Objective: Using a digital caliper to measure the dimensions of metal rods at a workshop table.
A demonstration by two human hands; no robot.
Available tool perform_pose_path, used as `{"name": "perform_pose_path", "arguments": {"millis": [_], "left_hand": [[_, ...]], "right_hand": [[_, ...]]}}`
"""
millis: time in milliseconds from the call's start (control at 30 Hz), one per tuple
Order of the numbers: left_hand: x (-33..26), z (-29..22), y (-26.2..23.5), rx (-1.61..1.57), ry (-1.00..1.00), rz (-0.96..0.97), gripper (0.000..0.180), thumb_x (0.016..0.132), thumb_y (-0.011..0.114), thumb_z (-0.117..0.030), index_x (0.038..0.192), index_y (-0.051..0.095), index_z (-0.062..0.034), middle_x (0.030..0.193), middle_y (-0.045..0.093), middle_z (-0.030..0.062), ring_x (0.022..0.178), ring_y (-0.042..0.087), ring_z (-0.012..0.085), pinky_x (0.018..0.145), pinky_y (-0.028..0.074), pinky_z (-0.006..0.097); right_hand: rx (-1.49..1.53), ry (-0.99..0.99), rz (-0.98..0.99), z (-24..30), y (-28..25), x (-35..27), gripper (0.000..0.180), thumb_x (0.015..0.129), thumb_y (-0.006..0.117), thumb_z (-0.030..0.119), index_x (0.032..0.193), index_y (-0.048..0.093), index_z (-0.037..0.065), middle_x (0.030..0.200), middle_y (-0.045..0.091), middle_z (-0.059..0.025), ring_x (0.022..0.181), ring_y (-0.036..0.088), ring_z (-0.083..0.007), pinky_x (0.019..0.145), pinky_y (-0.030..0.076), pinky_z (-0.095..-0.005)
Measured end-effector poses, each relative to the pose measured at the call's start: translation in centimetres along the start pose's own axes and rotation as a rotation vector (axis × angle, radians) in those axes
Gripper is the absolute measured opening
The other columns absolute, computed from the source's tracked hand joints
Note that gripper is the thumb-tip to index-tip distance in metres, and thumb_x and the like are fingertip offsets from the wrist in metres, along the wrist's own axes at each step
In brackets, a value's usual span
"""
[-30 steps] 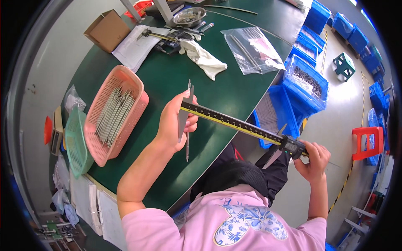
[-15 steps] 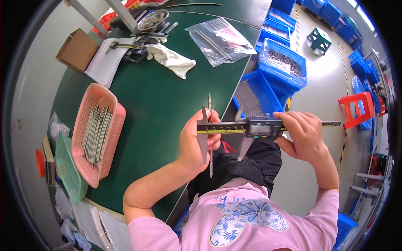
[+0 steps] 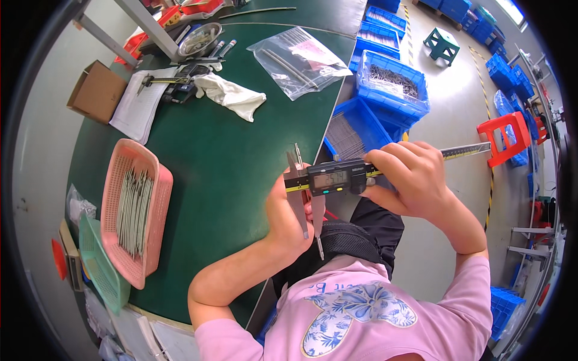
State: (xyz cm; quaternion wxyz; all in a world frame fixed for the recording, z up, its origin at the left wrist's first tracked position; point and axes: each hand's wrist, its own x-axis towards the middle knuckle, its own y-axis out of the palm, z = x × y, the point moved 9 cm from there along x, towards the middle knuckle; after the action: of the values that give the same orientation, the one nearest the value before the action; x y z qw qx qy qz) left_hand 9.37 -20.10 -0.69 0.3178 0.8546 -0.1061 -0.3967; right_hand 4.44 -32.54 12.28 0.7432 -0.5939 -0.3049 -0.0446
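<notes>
A black digital caliper [image 3: 328,178] lies across in front of my chest, its beam sticking out to the right past my right hand [image 3: 412,180]. That hand's thumb and fingers are closed on the slider end of the caliper. My left hand [image 3: 283,207] is closed around a slim metal rod [image 3: 320,248], which stands roughly lengthwise, with both ends showing. The two caliper jaws hang close together beside the rod, near my left fingers. Whether the jaws touch the rod, I cannot tell. My left fingertips are partly hidden behind the caliper.
On the green table [image 3: 211,222], a pink basket [image 3: 162,207] holds several similar rods beside a green basket [image 3: 102,265]. Farther off lie a white glove [image 3: 232,96], another caliper [image 3: 168,80] on papers and a plastic bag [image 3: 298,63]. Blue bins [image 3: 394,105] stand to the right.
My right hand has slid the caliper's slider left, bringing its moving jaw close to the fixed one. The left hand still holds the rod, now slightly tilted. The view has shifted a little.
</notes>
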Motion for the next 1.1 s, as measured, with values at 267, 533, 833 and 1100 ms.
{"name": "perform_pose_path", "arguments": {"millis": [267,533,833,1100], "left_hand": [[0.6,-2.4,1.5,0.033,0.037,0.157,0.018,0.090,0.046,-0.029,0.091,0.053,-0.0119,0.072,0.050,0.0005,0.053,0.042,0.0093,0.044,0.032,0.023],[-8.3,-12.7,1.8,0.934,1.666,0.292,0.011,0.084,0.043,-0.008,0.075,0.047,-0.0048,0.064,0.042,0.0055,0.054,0.044,0.0151,0.046,0.034,0.025],[-4.6,-4.0,1.8,1.691,1.695,0.763,0.012,0.072,0.056,-0.019,0.077,0.056,-0.0080,0.076,0.049,0.0042,0.066,0.051,0.0174,0.052,0.041,0.029],[-3.4,-1.7,2.1,1.635,1.588,0.933,0.009,0.074,0.055,-0.016,0.074,0.059,-0.0079,0.078,0.052,0.0051,0.070,0.053,0.0181,0.055,0.042,0.028]], "right_hand": [[0.016,0.105,-0.109,-0.9,-0.6,1.4,0.040,0.065,0.074,0.044,0.076,0.055,0.010,0.059,0.047,-0.0012,0.049,0.053,-0.0197,0.044,0.039,-0.0309],[0.059,0.378,-0.050,-4.4,0.8,8.4,0.035,0.072,0.072,0.035,0.088,0.059,0.007,0.072,0.062,-0.0085,0.059,0.060,-0.0276,0.053,0.045,-0.0362],[0.287,0.264,0.100,1.4,15.2,25.5,0.026,0.081,0.061,0.020,0.103,0.056,0.006,0.093,0.061,-0.0171,0.091,0.059,-0.0336,0.078,0.046,-0.0410],[0.228,0.322,0.269,8.5,29.8,33.6,0.031,0.083,0.060,0.022,0.101,0.050,0.000,0.106,0.056,-0.0226,0.093,0.060,-0.0391,0.076,0.050,-0.0470]]}}
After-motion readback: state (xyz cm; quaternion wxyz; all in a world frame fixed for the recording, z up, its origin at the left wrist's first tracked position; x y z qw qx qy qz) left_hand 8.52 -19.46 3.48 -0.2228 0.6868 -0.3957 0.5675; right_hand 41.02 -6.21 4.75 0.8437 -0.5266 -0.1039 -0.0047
